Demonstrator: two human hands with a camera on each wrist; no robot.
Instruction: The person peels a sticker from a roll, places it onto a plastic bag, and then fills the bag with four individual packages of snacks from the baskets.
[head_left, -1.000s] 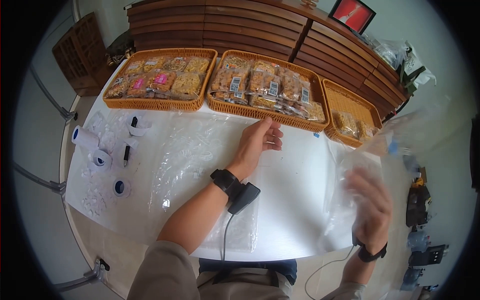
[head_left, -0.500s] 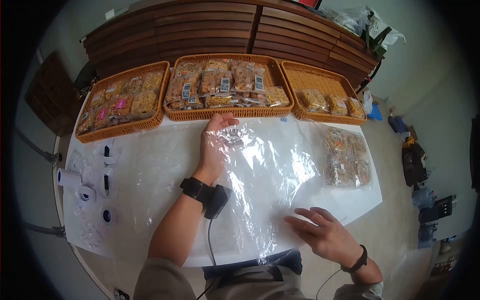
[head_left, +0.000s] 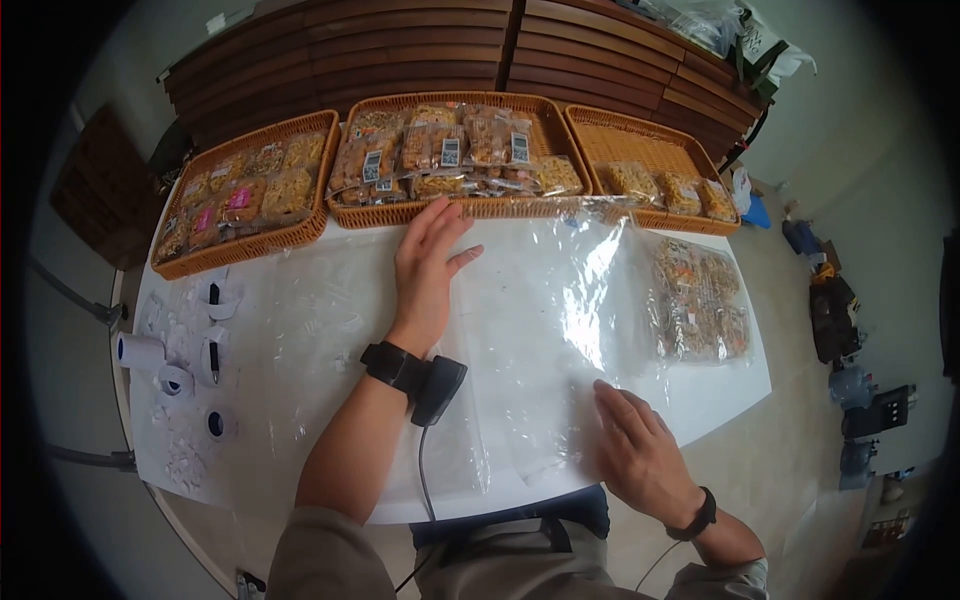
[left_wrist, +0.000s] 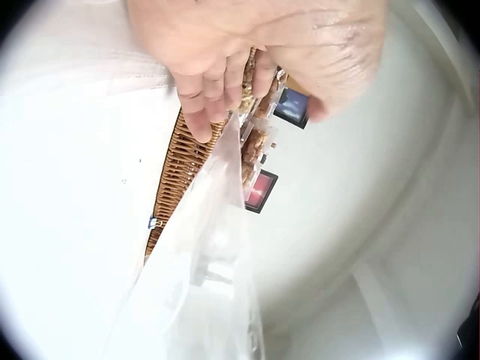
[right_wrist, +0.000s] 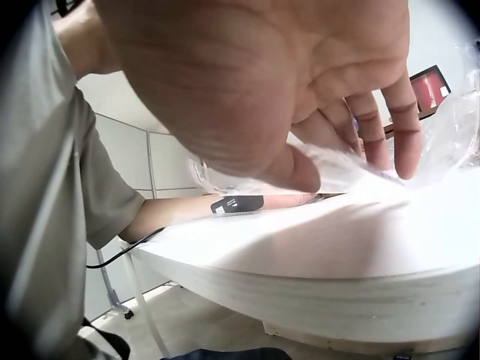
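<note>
A large clear plastic bag lies loosely across the table, its film glinting. My left hand is at its left side, fingers extended toward the middle basket and thumb apart. In the left wrist view a fold of the film rises close to those fingertips. Near the table's front edge, my right hand touches the film with nearly straight fingers. The right wrist view shows crumpled film behind its thumb and fingers. At the right, several snack packs sit together in clear plastic.
Wicker baskets holding packaged snacks line the back: a left basket, a middle basket and a right basket. On the left are label rolls, a black pen and paper scraps. More clear film covers the table's left half.
The right hand came in from the right with the film, which now lies across the table. The grouped snack packs came into view at right. The left hand's fingers have straightened.
</note>
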